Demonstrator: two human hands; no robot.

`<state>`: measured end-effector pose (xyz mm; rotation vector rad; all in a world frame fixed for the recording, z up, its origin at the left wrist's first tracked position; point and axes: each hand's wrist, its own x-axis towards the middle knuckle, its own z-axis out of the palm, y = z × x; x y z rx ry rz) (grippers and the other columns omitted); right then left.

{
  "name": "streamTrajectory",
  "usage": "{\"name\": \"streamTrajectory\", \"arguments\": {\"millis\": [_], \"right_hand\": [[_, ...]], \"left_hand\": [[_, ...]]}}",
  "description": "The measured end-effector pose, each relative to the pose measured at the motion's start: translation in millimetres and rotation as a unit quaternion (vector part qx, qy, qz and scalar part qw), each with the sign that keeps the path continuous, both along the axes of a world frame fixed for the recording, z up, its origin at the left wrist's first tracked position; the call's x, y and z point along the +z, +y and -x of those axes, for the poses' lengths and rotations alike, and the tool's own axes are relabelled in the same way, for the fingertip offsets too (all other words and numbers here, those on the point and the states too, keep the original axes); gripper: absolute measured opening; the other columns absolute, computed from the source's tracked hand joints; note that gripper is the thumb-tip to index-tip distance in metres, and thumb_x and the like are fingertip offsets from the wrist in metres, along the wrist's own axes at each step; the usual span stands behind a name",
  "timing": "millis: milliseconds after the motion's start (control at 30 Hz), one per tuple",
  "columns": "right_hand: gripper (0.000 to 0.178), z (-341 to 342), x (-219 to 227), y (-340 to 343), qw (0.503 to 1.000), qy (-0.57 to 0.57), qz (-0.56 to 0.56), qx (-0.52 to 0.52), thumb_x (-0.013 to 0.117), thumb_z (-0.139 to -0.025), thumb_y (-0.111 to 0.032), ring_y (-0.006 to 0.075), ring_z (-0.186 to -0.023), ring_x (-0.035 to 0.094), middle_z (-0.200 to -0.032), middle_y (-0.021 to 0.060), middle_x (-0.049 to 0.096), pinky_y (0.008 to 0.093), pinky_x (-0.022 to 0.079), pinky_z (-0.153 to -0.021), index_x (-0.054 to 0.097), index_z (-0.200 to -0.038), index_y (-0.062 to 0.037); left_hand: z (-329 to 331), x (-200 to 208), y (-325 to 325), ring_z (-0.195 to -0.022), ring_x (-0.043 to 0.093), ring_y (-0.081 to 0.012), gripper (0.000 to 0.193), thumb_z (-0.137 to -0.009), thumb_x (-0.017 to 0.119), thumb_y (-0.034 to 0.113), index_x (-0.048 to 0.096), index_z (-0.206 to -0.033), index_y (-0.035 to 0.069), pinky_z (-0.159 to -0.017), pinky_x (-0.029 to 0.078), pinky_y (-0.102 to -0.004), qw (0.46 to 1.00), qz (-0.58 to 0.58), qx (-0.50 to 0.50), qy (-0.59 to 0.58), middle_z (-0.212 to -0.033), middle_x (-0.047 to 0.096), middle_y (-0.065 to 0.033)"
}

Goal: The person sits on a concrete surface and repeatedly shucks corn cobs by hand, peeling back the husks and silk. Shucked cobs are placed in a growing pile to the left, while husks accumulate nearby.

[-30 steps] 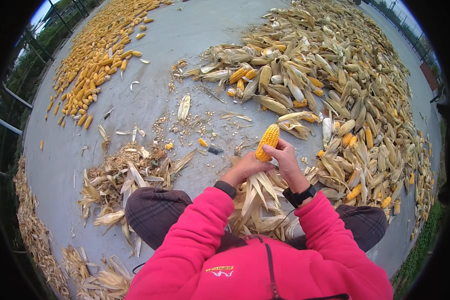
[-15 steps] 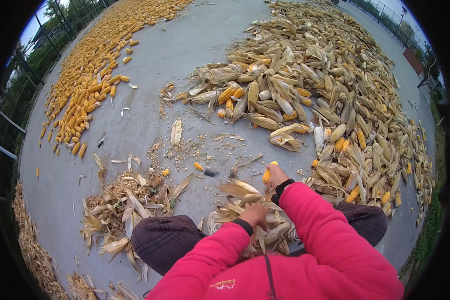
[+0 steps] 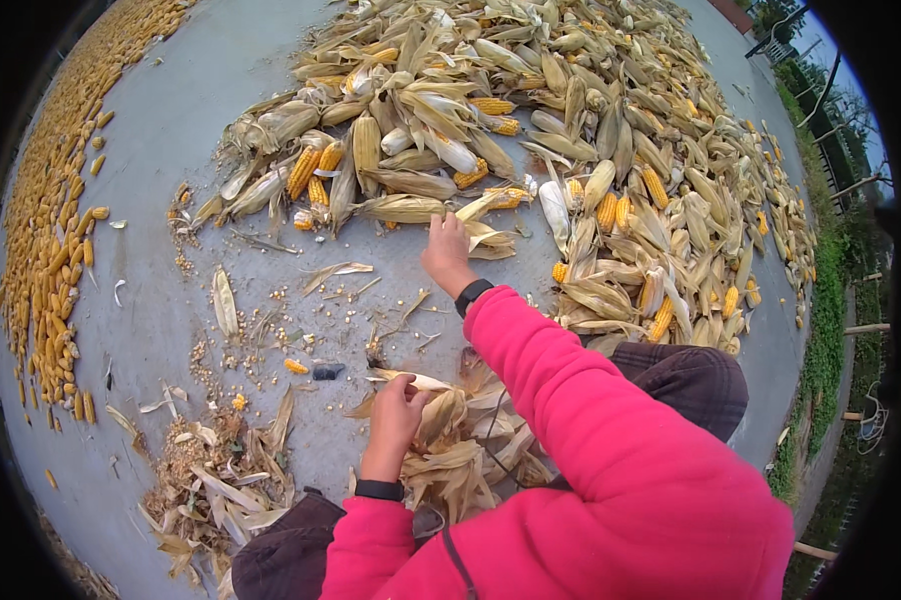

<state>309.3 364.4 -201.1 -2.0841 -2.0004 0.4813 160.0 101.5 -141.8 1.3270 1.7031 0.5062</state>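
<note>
A heap of husk-covered corn (image 3: 621,140) fills the upper right; a band of bare yellow ears (image 3: 56,270) lies along the left. Loose husks (image 3: 456,440) lie at lower centre. The left hand (image 3: 393,425), fingers curled, is beside these husks; whether it pinches one cannot be told. The right hand (image 3: 448,250) is at the heap's near edge, its fingers together, their grip unclear. Just right of them lies a partly husked ear (image 3: 509,198).

Outdoors; smooth grey concrete ground (image 3: 241,60) across frame; green grass strip (image 3: 826,370) toward right edge, pale posts (image 3: 868,329) beyond; reddish panel (image 3: 735,14) at top right; dark foliage (image 3: 853,160), bluish sky (image 3: 833,42) at upper right; soft, even daylight
</note>
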Motion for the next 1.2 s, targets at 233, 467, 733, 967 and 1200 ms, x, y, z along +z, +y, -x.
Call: {"name": "streamTrajectory", "arguments": {"millis": [233,467,733,967,1200], "right_hand": [[0.054,-132.2,-84.2,44.4,0.974,0.027,0.15,0.166,0.083,-0.077,-0.029,0.0334,-0.094,0.07,-0.098,0.0172,0.073,0.044,0.055,-0.083,0.068,-0.123,-0.005],[0.037,-29.0,-13.1,-76.3,0.835,0.47,0.253,0.134,0.066,-0.098,-0.031,0.0102,-0.08,0.062,-0.087,0.0056,0.073,0.0313,0.052,-0.075,0.074,-0.109,0.0027],[0.044,10.2,85.7,-182.8,0.913,0.334,0.098,0.213,0.069,-0.091,-0.02,0.0348,-0.092,0.068,-0.108,0.0197,0.07,0.0393,0.055,-0.08,0.06,-0.131,-0.0038],[0.052,-0.3,124.4,-217.0,0.91,0.217,-0.113,0.335,0.066,-0.084,-0.009,0.0421,-0.093,0.067,-0.106,0.0217,0.068,0.046,0.055,-0.079,0.055,-0.135,-0.0051],[0.016,-33.6,142.0,-188.1,0.904,0.301,0.119,0.28,0.058,-0.081,-0.004,0.0291,-0.074,0.07,-0.073,0.0139,0.07,0.0407,0.055,-0.069,0.07,-0.09,0.0032]], "left_hand": [[-8.2,-15.8,17.8,-0.089,0.072,-0.0201,0.034,-0.091,0.075,0.012,0.068,-0.12,-0.003,-0.079,0.057,-0.0346,0.998,0.02,0.013,-0.058,-0.098,0.075,-0.013],[2.8,-25.3,43.1,-0.11,0.067,-0.0233,0.061,-0.094,0.076,0.027,0.052,-0.14,-0.004,-0.091,0.057,-0.0359,0.942,-0.018,0.306,-0.138,-0.127,0.066,-0.0144],[27.9,49.5,20.6,-0.105,0.067,-0.0169,0.046,-0.087,0.068,0.003,0.056,-0.131,0.008,-0.083,0.059,-0.0332,0.867,0.024,0.242,-0.435,-0.117,0.065,-0.0039],[23.4,48.4,1.5,-0.096,0.07,-0.0223,0.042,-0.082,0.049,-0.003,0.064,-0.121,-0.001,-0.081,0.055,-0.0373,0.987,-0.006,0.129,-0.095,-0.105,0.072,-0.0119],[30.3,57.2,-22.5,-0.077,0.067,-0.0308,0.017,-0.085,0.053,0.001,0.069,-0.09,-0.001,-0.071,0.051,-0.0415,0.994,-0.107,0.007,-0.038,-0.08,0.068,-0.0214]]}}
